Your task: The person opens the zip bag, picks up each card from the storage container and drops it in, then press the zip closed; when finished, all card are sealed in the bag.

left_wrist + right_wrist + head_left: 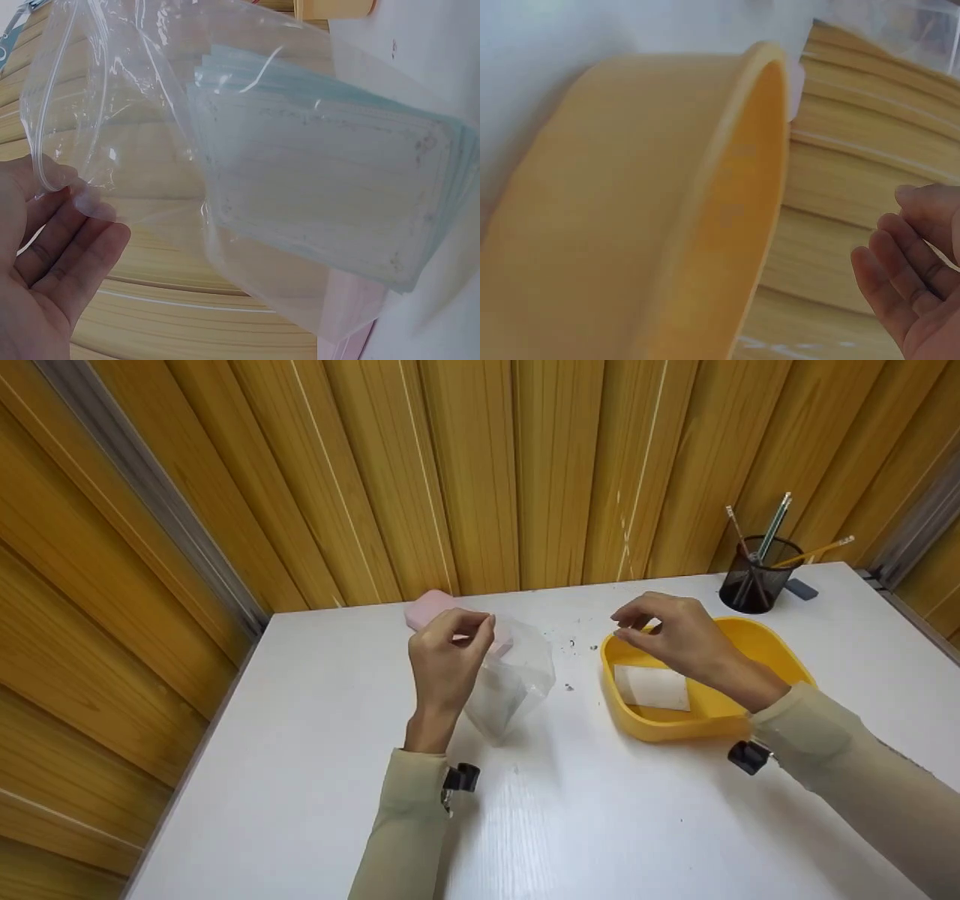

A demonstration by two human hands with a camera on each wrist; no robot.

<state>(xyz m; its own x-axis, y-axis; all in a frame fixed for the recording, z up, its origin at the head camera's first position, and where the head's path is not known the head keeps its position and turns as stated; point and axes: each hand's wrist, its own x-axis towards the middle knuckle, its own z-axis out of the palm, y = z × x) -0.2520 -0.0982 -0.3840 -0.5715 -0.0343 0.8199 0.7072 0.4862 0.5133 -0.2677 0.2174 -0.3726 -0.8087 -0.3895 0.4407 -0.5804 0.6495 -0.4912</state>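
A person sits at a white table point(300, 780) set against a wall of yellow wooden panels point(480, 472). The left hand point(448, 660) pinches the top edge of a clear zip-seal plastic bag point(514, 682) between thumb and fingertips, lifting it so that it hangs off the table with its mouth loose; held this way, the contents settle toward the bottom. The left wrist view shows a stack of pale blue-edged cards point(330, 202) inside the bag, fanned slightly.

The right hand point(679, 641) hovers over the far left corner of a yellow plastic tray point(780, 649), to the right of the bag. Its fingers are loosely curled with thumb and forefinger close together; whether they pinch something small cannot be told. A white rectangular card point(651, 687) lies flat in the tray's near section, beneath the hand.

A pink flat block point(427, 607) lies on the table behind the left hand, partly hidden by hand and bag. A black mesh pencil cup point(757, 577) stands at the far right. Dark specks dot the table between bag and tray; too small to identify. Print on the cards is illegible.
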